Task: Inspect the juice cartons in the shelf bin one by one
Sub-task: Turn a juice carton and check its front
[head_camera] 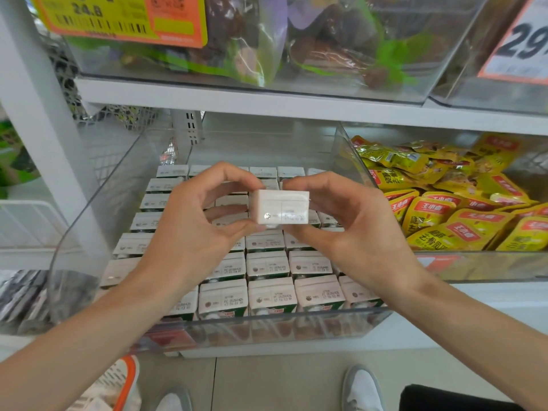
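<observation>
Shelving of white metal (267,105) stands before you, carrying a clear plastic bin (267,324) packed with rows of small white juice cartons (271,292), upright with their printed tops facing you. Just beside it on your right, a second clear bin (347,155) holds yellow snack pouches (444,215). Above the rows you hold one white carton (281,207) on its side, lifted clear of the others. Your left hand (189,229) and right hand (355,229) each pinch one end, thumb below and fingers above, so both grips are closed on it.
</observation>
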`<state>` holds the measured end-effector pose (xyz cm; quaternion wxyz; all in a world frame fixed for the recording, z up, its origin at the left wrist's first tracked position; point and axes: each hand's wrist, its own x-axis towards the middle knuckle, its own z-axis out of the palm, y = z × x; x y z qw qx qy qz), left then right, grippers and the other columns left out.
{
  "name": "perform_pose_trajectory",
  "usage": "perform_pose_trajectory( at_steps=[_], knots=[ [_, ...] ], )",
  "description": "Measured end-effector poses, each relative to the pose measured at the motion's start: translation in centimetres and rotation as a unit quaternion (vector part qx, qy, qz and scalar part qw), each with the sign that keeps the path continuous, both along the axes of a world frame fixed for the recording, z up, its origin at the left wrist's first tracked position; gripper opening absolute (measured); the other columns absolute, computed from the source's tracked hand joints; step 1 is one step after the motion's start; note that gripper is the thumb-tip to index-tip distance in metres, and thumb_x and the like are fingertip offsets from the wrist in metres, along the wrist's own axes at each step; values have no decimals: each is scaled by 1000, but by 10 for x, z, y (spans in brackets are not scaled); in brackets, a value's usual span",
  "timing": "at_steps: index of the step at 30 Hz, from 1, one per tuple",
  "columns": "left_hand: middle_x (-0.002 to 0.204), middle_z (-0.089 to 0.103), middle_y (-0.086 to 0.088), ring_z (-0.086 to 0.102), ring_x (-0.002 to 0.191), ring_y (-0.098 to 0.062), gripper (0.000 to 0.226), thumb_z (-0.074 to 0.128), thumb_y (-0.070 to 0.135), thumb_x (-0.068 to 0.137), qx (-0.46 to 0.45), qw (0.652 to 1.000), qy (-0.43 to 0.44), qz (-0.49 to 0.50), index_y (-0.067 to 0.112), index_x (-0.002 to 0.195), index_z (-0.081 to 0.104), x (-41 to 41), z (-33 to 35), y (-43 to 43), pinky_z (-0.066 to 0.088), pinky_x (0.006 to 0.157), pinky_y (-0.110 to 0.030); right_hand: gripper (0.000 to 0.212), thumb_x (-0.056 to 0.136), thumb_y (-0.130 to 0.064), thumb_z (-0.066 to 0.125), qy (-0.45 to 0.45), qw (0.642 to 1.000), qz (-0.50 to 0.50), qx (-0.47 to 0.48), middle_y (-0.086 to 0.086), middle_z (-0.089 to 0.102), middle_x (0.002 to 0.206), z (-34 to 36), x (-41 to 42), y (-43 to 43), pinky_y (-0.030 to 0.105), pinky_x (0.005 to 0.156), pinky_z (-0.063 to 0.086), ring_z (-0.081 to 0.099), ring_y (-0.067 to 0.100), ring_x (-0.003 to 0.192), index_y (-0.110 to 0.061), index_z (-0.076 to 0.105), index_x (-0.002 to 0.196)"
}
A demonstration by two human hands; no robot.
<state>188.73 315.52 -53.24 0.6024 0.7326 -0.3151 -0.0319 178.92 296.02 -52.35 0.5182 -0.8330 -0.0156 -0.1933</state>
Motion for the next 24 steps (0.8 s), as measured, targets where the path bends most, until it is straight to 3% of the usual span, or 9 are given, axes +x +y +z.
perform_pose_trajectory(
  at_steps=[2,7,11,16,19,22,24],
  knots=[
    [108,77,16,71,109,-1,39,90,10,73,-4,1000,-7,-3,29,101,71,0,0,0,57,91,-16,41,83,-4,87,-14,1000,-7,-6,-11,79,119,0,-1,0,33,106,56,70,2,118,-17,75,121],
    [108,77,20,70,111,1,39,88,28,69,-7,1000,-20,0,31,103,70,0,1,0,54,95,-15,41,85,-4,86,-24,1000,-9,3,-8,79,118,0,0,1,38,106,56,72,7,117,-14,75,123],
    [109,76,25,68,112,6,41,86,33,69,-5,1000,-19,4,37,106,70,-2,1,1,55,95,-14,39,88,-9,83,9,1000,-2,23,-9,79,120,1,0,3,31,103,57,72,7,116,-14,73,126],
    [104,80,17,75,100,0,58,77,41,83,-29,999,20,-15,43,138,59,-4,2,1,57,88,-14,34,99,-24,71,68,984,-42,160,2,83,98,7,2,8,23,85,61,80,15,93,-20,65,132],
    [106,80,14,76,100,-5,39,56,39,102,-14,999,14,-41,45,141,59,-6,1,1,59,85,-17,36,99,-34,71,109,971,-65,201,7,83,93,8,1,7,28,78,65,80,21,83,-33,60,133],
    [118,77,13,75,108,-9,36,47,29,109,0,998,12,-67,41,140,63,-6,-2,1,63,84,-24,23,101,-37,67,154,950,-77,261,14,81,94,12,4,7,28,67,59,77,22,74,-26,70,121],
    [123,75,13,73,113,-11,38,47,30,108,5,996,16,-84,42,141,63,-6,-4,1,64,83,-29,27,104,-39,62,199,932,-68,294,17,81,94,13,6,8,26,64,58,76,22,70,-18,73,117]
  ],
)
